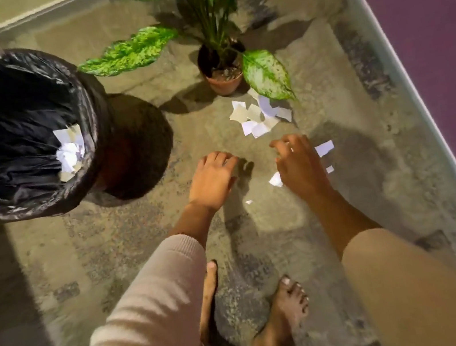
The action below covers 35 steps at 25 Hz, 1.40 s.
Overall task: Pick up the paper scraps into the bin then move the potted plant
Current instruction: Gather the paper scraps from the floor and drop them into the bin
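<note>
A pile of white paper scraps [259,116] lies on the rug just in front of the potted plant [224,78], a green leafy plant in a terracotta pot. More loose scraps [324,147] lie around my right hand [297,162], which hovers palm down with curled fingers over them; whether it grips any is unclear. My left hand [213,180] is beside it, palm down, fingers spread, holding nothing. The bin [80,107], lined with a black bag, stands at the left with several scraps inside.
The patterned grey rug [112,243] covers the floor; its pale edge runs diagonally down the right, with purple floor [436,17] beyond. My bare feet [280,315] stand below the hands. A wall base runs along the top left.
</note>
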Each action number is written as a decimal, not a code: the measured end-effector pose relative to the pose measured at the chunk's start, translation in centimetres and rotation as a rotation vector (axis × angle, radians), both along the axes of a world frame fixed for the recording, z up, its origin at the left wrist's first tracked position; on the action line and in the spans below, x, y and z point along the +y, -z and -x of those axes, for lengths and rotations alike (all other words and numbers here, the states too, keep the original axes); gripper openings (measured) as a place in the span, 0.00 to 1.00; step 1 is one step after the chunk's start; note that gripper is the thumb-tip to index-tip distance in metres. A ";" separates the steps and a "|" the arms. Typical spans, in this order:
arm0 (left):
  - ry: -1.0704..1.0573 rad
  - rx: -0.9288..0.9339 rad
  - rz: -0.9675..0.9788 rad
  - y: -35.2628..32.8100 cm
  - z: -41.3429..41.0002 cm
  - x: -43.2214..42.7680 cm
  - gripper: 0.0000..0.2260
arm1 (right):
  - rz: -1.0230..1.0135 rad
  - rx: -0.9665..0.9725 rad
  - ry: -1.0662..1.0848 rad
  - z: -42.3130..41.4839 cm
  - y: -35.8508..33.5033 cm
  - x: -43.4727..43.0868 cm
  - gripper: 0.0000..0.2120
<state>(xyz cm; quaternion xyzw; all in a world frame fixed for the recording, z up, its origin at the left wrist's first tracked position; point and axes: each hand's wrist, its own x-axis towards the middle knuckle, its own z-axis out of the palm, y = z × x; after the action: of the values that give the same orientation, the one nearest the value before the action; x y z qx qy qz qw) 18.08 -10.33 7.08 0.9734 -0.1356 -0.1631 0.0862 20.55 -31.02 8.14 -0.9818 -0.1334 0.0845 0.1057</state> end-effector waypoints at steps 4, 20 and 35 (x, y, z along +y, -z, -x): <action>0.102 0.109 0.001 6.3 1.4 -3.2 0.18 | -0.043 0.170 0.271 2.6 6.2 -4.3 0.16; -0.049 0.227 0.122 16.4 5.8 -4.7 0.07 | -0.046 0.367 0.784 4.6 18.3 -6.8 0.25; -0.227 0.225 0.337 15.5 2.1 -8.0 0.07 | -0.095 0.191 0.766 5.1 16.4 -11.7 0.15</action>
<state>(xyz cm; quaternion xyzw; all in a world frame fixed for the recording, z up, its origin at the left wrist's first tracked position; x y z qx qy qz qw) 15.98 -18.36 -8.46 0.9299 -0.0400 -0.2349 0.2802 15.46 -42.68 -8.24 -0.9421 0.2492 0.1238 0.1869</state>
